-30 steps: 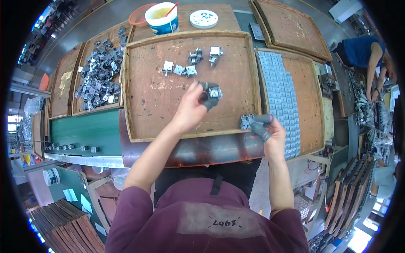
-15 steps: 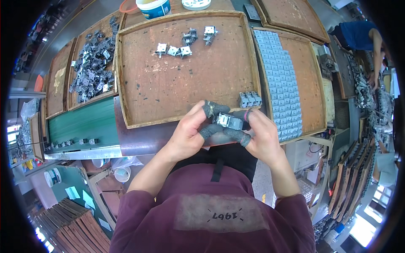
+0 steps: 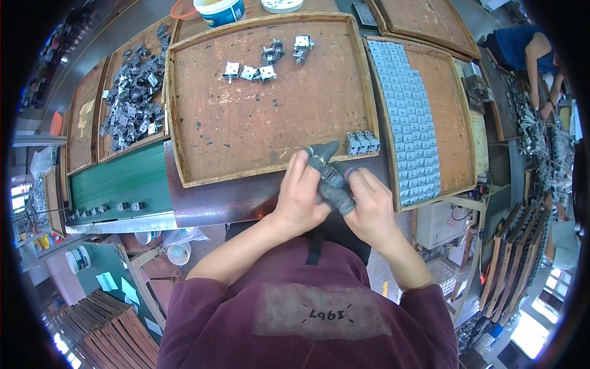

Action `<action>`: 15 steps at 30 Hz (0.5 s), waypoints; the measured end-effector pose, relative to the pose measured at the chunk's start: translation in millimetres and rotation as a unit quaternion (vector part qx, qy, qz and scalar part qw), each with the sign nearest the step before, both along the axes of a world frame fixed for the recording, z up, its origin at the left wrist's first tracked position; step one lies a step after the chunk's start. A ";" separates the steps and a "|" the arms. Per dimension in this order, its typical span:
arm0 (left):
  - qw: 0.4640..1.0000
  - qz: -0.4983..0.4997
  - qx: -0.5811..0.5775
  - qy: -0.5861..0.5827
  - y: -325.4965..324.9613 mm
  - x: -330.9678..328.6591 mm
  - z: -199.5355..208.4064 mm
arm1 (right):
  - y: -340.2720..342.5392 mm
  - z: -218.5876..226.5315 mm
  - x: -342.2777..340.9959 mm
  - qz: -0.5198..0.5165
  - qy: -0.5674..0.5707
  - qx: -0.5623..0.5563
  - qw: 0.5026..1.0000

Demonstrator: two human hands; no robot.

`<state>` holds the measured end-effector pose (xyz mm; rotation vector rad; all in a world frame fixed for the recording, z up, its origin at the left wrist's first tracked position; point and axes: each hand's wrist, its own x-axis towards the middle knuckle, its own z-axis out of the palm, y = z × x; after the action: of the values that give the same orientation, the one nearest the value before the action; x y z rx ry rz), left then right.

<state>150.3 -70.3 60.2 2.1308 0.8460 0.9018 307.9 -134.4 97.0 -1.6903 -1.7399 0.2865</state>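
Pinching a grey part [image 3: 332, 177], both hands [image 3: 302, 198] [image 3: 370, 202] hover by a mostly bare tray's edge [image 3: 233, 174].

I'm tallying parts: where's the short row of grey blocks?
In the head view, the short row of grey blocks sits in the near right corner of the middle tray, beyond the right hand.
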 end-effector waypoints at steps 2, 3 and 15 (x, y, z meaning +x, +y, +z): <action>1.000 -0.005 0.011 -0.005 5.3 -1.5 -1.0 | 0.4 6.1 6.0 0.013 0.043 -0.051 0.998; 0.997 -0.043 -0.017 -0.054 7.5 -1.9 1.1 | 4.6 12.5 11.5 0.025 0.109 -0.143 0.983; 0.984 -0.159 -0.080 -0.010 25.4 12.5 -12.8 | 18.0 -19.2 54.7 0.098 0.159 -0.265 0.946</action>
<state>162.9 -44.9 47.4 2.0367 0.5274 0.6656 362.7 -116.4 77.8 -1.6988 -1.6724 1.1416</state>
